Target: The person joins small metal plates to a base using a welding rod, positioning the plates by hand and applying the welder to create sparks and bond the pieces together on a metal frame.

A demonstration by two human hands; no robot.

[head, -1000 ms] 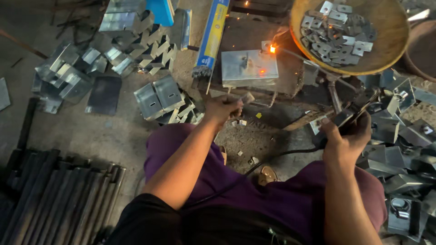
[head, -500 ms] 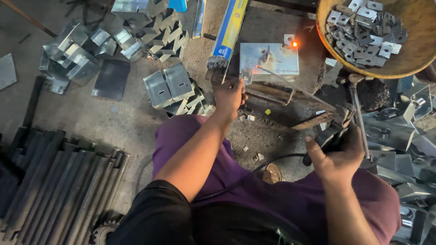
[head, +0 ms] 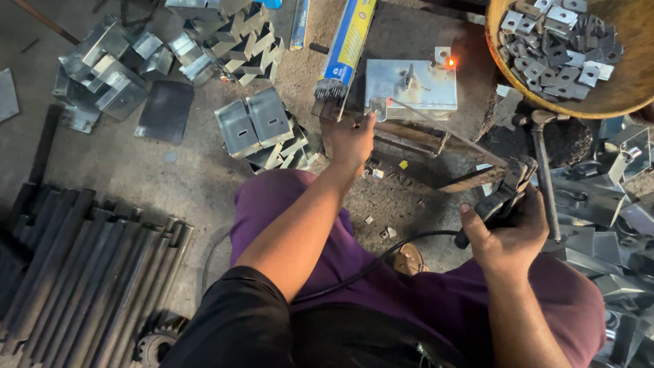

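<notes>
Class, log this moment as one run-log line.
left hand: touches frame under metal box | right hand: grips electrode holder | weld spot: glowing | bowl: metal pieces

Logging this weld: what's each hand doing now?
Left hand: closed, fingertips on the metal bar.
Right hand: closed, holding the electrode holder.

Two hands point(head: 507, 235), one basket point(head: 630, 92)

Flat galvanized plate point(head: 411, 84), glowing weld spot point(head: 450, 63), perhaps tacked.
</notes>
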